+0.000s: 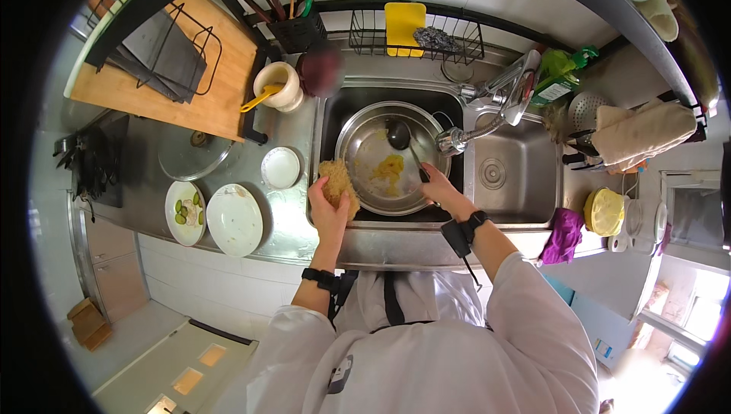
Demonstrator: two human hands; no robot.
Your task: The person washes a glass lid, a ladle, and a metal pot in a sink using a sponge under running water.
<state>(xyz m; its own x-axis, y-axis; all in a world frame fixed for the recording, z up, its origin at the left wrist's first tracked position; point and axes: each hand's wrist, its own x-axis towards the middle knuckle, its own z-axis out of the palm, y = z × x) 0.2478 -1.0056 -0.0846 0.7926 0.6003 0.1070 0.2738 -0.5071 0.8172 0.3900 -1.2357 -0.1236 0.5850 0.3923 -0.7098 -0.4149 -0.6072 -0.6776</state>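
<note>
My left hand (330,208) grips a tan loofah-like scrubber (338,185) by the left rim of a wide metal basin (345,177). That basin sits in the left, dark sink bowl (333,100). Across the basin my right hand (442,190) is closed on the handle of a black ladle (398,135), whose bowl rests inside it. Yellow food scraps (389,169) lie on the basin's bottom, seemingly in shallow water. Just above my right hand hangs the head of a chrome faucet (451,141).
To the left are a small white bowl (280,168), a white plate (234,220), a plate with green slices (185,212) and a glass lid (194,154). A second sink bowl (508,185) adjoins at right, near a purple cloth (562,236). Behind stands a wire rack (365,42).
</note>
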